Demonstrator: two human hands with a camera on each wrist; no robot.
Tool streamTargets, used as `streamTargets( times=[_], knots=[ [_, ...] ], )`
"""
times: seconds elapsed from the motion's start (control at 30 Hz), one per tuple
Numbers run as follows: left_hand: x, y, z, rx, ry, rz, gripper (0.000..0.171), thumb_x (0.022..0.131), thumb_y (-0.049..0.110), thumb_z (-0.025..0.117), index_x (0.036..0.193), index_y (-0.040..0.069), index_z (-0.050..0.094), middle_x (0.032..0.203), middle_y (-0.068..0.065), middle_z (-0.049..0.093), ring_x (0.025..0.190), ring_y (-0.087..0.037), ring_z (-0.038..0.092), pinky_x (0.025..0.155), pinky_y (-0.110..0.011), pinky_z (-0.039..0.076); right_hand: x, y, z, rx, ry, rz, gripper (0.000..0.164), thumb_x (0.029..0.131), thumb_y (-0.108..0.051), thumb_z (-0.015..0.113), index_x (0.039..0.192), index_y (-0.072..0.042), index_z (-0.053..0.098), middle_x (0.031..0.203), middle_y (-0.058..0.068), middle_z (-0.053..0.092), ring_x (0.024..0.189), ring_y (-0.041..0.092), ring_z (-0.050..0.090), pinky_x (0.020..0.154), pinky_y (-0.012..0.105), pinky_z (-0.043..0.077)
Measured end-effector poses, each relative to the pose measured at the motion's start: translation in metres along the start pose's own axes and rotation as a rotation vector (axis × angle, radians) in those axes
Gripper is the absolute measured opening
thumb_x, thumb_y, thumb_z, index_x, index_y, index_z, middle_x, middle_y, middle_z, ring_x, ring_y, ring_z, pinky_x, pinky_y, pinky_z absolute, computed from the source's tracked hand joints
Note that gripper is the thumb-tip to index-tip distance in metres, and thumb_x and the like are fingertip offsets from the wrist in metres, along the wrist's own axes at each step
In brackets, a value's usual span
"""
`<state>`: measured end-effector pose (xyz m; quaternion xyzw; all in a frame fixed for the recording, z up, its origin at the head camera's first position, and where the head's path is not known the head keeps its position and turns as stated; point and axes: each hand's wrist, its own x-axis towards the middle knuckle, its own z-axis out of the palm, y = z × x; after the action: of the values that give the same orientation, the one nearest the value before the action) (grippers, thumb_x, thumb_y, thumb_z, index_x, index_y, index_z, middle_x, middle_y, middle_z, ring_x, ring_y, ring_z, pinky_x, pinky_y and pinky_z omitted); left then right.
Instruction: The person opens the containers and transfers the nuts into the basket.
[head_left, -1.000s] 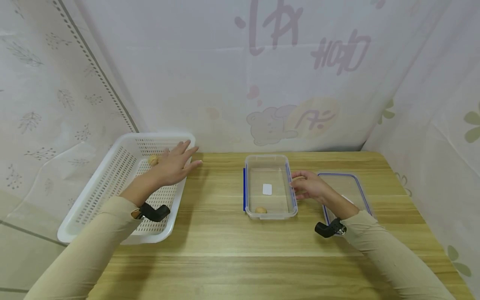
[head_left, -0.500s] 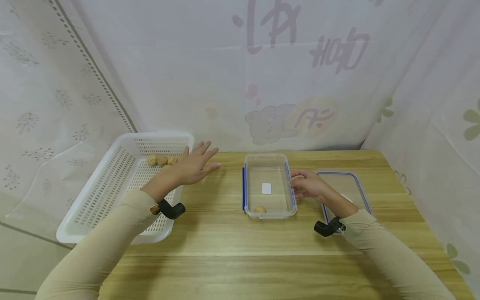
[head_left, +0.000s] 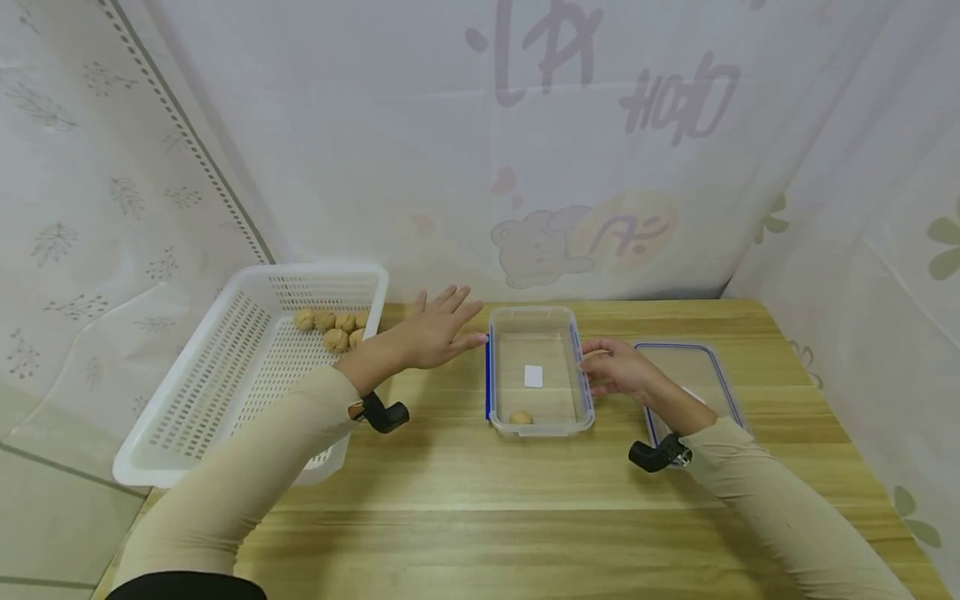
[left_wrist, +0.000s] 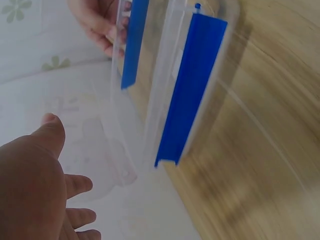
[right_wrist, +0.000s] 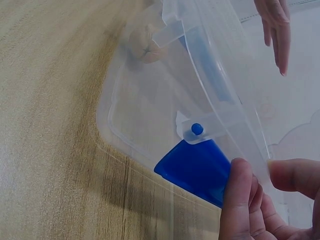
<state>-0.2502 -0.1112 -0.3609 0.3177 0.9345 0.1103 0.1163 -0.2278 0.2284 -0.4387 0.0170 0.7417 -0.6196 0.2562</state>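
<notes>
A clear plastic food box (head_left: 553, 432) with blue side latches stands uncovered on the table, a white label on its floor. One walnut (head_left: 521, 417) lies inside at the near left corner. My right hand (head_left: 622, 372) holds the box's right side; in the right wrist view the thumb is at the rim and fingers (right_wrist: 238, 192) lie against the blue latch (right_wrist: 192, 167). My left hand (head_left: 435, 335) hovers with spread fingers just left of the box, thumb tip close to its rim, holding nothing. Several walnuts (head_left: 335, 340) lie in the white basket (head_left: 251, 271).
A clear lid (head_left: 686, 364) with a blue seal lies to the right of the box, partly under my right wrist. Behind the wooden table (head_left: 465, 542) hangs a printed white cloth (head_left: 360, 150). The basket stands at the table's left edge.
My left hand has moved right, from above the basket to beside the box, uncovering the walnuts in the basket. My right hand and the box have stayed in place.
</notes>
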Motion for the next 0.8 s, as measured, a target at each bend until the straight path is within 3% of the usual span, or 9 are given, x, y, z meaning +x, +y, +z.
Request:
streamTargets(
  times=[0.47,0.8],
  knots=[
    [0.03,0.031,0.021,0.107,-0.115,0.055,0.071,0.107,0.056,0.037,0.162,0.011,0.027,0.169,-0.018,0.009,0.156,-0.035,0.004,0.12,-0.067,0.001,0.001,0.0,0.0,-0.002,0.004,0.006,0.044,0.1,-0.005,0.058,0.138,0.009,0.041,0.107,0.014,0.064,0.087,0.016,0.065,0.072,0.029,0.06],
    [0.043,0.046,0.032,0.135,-0.172,0.11,0.071,0.107,0.055,0.038,0.161,0.01,0.029,0.168,-0.02,0.015,0.156,-0.036,0.008,0.123,-0.06,0.006,0.0,-0.001,0.0,-0.01,0.001,-0.003,0.045,0.099,-0.004,0.06,0.138,0.01,0.041,0.105,0.013,0.066,0.086,0.016,0.065,0.072,0.029,0.06]
  ],
)
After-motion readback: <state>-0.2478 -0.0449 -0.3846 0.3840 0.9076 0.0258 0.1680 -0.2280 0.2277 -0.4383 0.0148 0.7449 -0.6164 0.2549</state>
